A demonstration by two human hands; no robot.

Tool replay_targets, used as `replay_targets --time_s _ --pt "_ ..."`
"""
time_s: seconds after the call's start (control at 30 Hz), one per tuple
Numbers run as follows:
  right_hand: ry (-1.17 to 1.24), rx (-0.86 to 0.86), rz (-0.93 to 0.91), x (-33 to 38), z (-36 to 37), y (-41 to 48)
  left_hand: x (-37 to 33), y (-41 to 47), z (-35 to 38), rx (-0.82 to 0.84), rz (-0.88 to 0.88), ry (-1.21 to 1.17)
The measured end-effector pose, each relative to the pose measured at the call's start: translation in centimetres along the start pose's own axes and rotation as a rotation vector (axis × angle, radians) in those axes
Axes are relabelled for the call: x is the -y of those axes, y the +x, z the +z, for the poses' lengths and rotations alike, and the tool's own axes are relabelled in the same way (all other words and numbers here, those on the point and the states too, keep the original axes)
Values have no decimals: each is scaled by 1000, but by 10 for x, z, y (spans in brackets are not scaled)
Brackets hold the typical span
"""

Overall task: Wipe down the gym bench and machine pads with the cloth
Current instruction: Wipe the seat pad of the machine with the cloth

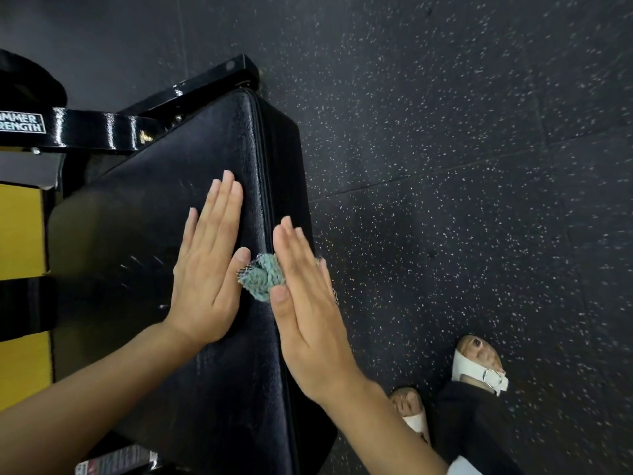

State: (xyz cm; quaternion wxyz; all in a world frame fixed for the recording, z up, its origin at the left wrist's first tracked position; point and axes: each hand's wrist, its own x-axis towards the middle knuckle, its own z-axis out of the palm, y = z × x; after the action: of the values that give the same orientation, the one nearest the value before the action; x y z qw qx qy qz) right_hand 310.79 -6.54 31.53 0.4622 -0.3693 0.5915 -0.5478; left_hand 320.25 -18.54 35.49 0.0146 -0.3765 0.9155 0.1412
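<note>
**A:** What lies out past the left hand?

**B:** A flat yellow panel (20,231) on its outer side. Beyond the fingertips there is a glossy black metal frame bar (89,128) with a white-lettered label, only partly readable.

**A:** And the left hand itself?

**B:** The left hand (209,265) lies flat on the top of the black padded vinyl bench cushion (147,207). Its fingers are straight and together, the thumb is spread toward the other hand, and it holds nothing.

**A:** Where is the cloth?

**B:** The crumpled teal woven cloth (262,277) sits between the two hands at the cushion's stitched edge. It is just beside the left thumb tip and tucked under the right hand, with scraps showing past the palm's outer side.

**A:** Is the right hand clutching it?

**B:** No. The right hand (305,303) is flat with straight fingers, pressing the cloth against the cushion's edge, and the thumb rests on the cloth.

**A:** Further out from the right hand?

**B:** Black rubber floor with white flecks (462,166). Near the right forearm is a foot in a white buckled sandal (479,368).
</note>
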Motion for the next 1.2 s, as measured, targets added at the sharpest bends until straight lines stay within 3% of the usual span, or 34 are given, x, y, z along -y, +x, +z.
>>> replay_targets --time_s 0.37,0.83,1.2 --pt "25 -140 50 7 4 61 2 1 2 -27 17 -46" --pt "10 -71 7 2 13 -37 5 -1 0 -2 75 -22" --pt "52 -196 25 2 14 18 10 2 2 -20 115 -43"
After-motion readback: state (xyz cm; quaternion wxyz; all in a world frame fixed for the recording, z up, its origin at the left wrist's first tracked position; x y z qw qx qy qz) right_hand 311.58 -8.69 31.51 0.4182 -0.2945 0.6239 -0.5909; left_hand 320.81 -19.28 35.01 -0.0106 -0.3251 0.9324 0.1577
